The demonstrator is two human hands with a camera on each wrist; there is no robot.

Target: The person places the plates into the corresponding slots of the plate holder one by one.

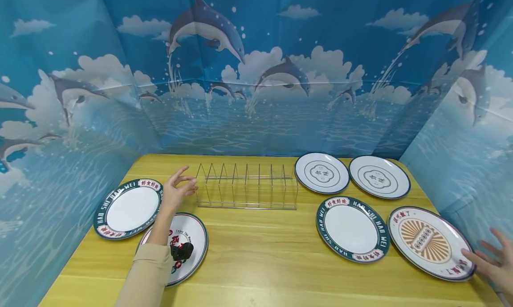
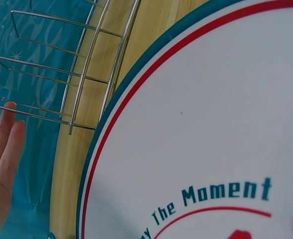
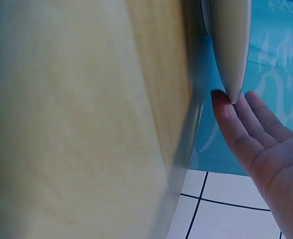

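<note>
My left hand (image 1: pixel 180 192) is raised at the left end of the wire plate rack (image 1: pixel 246 205), fingers loosely spread and nothing gripped. In the left wrist view its fingertips appear beside the rack's end wire; contact is unclear. Under the left forearm lies a white plate with "Enjoy The Moment" lettering (image 1: pixel 197 249), partly hidden. At the far right, my right hand (image 1: pixel 494 264) reaches to the rim of a sunburst-patterned plate (image 1: pixel 426 242). The right wrist view has this plate (image 3: pixel 231 50) edge-on, its rim against the nearly straight fingertips.
A green-rimmed plate (image 1: pixel 133 207) lies at the left edge of the wooden table (image 1: pixel 256 253). Another green-rimmed plate (image 1: pixel 352 229) is right of centre. Two white plates with a central emblem (image 1: pixel 340 182) (image 1: pixel 394 186) lie at the back right. A dolphin-printed curtain (image 1: pixel 256 115) surrounds the table.
</note>
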